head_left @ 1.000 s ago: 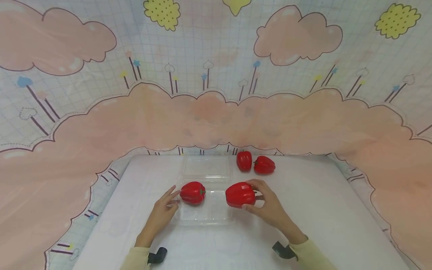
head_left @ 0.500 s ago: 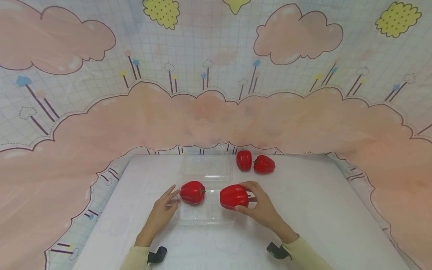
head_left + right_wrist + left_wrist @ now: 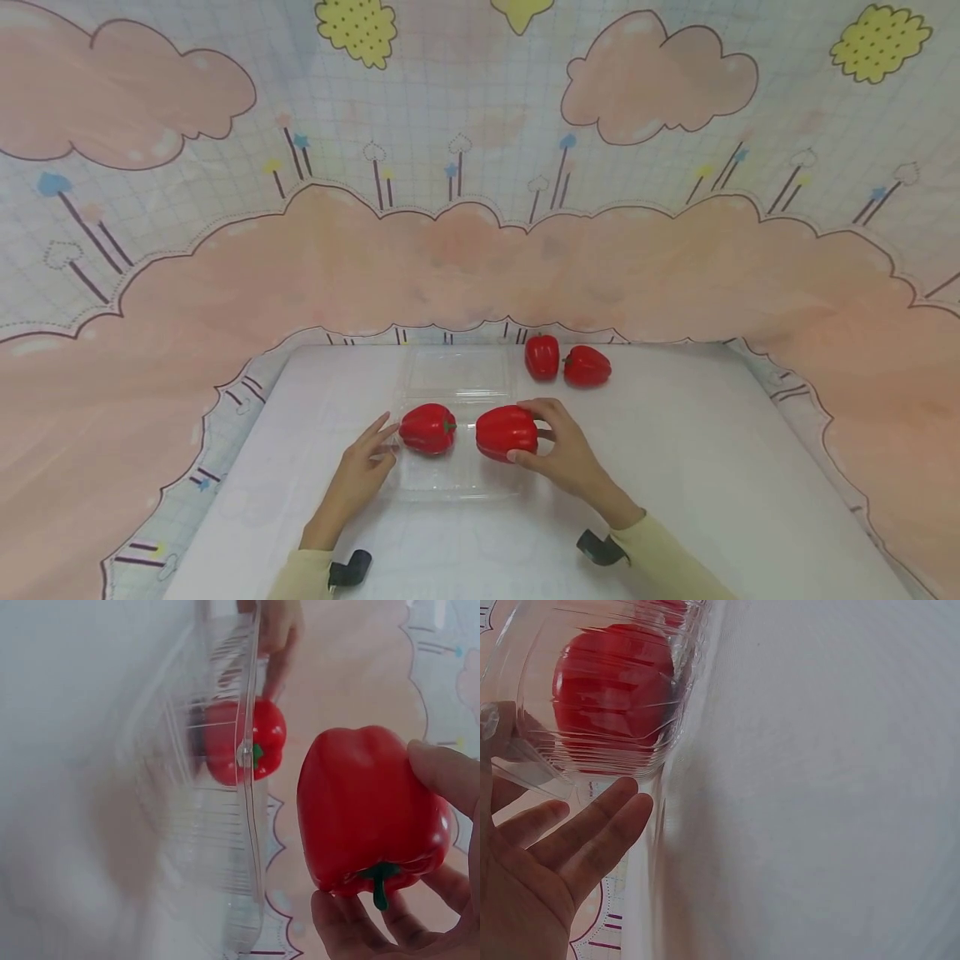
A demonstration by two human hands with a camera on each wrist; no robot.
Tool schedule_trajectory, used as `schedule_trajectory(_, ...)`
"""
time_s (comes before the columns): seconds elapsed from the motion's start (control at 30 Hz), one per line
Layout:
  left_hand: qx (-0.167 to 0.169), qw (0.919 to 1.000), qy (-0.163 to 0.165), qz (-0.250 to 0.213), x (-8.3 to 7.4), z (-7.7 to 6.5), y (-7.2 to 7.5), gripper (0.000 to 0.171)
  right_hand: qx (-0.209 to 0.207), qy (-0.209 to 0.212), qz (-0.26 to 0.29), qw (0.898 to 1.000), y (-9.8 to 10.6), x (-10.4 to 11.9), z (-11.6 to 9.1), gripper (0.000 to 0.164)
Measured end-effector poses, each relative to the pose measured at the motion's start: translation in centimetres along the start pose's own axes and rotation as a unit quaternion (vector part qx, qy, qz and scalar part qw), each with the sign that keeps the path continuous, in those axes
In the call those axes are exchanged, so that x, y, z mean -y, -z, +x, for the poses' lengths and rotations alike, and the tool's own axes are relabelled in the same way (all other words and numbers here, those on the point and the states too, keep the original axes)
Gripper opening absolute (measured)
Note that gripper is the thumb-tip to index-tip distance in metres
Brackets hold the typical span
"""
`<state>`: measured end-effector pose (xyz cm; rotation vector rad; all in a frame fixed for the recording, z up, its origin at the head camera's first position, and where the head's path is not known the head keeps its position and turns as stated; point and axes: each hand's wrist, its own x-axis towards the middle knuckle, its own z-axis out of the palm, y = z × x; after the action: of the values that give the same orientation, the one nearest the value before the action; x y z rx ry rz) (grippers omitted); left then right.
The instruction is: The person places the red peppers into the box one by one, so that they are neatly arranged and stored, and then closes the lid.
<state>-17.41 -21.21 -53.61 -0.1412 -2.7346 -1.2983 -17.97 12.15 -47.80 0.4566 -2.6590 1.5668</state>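
Before me an unlidded clear plastic container (image 3: 457,485) holds a red bell pepper (image 3: 427,429) in its left half. My left hand (image 3: 362,467) holds the container's left rim; in the left wrist view, one digit shows through the plastic while the other fingers (image 3: 604,855) spread outside the wall. My right hand (image 3: 570,458) grips a second red bell pepper (image 3: 504,433) over the container's right half. In the right wrist view this pepper (image 3: 371,802) appears raised above the rim, its green stem turned toward my palm.
The clear lid part (image 3: 457,371) lies folded back behind the container. At the table's far edge sit two more red bell peppers, one upright (image 3: 542,357) and one on its side (image 3: 587,367). A cloud-patterned cloth (image 3: 450,267) hangs behind the white table (image 3: 712,467).
My right hand has carried its pepper leftward, from the container's right edge to over its right half. The left hand and the pepper beside it stay put.
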Motion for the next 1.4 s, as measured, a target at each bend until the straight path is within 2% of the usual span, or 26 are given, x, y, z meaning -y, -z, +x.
schedule_trajectory(0.53,0.006,0.9999,0.008,-0.006,0.0,0.1,0.0,0.048,-0.003,0.015,0.019,1.0,-2.1,-0.2,1.5,0.071)
schedule_trajectory(0.67,0.008,0.9999,0.011,-0.004,-0.1,0.1,0.0,0.048,0.0,0.006,0.02,1.0,-2.5,-0.4,1.8,0.072)
schedule_trajectory(0.93,0.005,0.9999,0.009,-0.006,0.0,0.1,0.0,0.048,0.015,-0.023,-0.001,1.0,-3.0,-0.4,2.2,0.073)
schedule_trajectory(1.07,0.005,0.9999,0.011,-0.004,0.1,0.1,-0.1,0.048,0.018,-0.021,-0.005,1.0,-3.3,-0.7,2.4,0.074)
schedule_trajectory(1.4,0.003,1.0,0.007,-0.002,0.2,0.1,-0.1,0.048,0.007,-0.023,-0.053,0.998,-4.1,-1.3,3.2,0.073)
